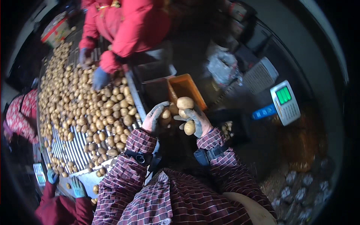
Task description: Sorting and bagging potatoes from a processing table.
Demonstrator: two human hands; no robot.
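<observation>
Grey-coated work gloves cover both my hands. My left hand [154, 116] curls around a small bunch of potatoes [166, 114], just right of the metal edge of the sorting table. Several potatoes sit in my right hand [199, 121]: a large pale one [185, 103] on top, another round one [189, 128] lower down, and one partly hidden by the fingers. Beyond my hands stands an orange plastic crate [200, 97]. To my left, many potatoes [97, 108] are spread over the roller sorting table [64, 142].
Across the table a person in a red jacket [135, 31] reaches into the potatoes with gloved hands. Other workers are at lower left [66, 208] and far left [21, 115]. At right are a digital scale [289, 109], a plastic bag [223, 67] and filled sacks [299, 194].
</observation>
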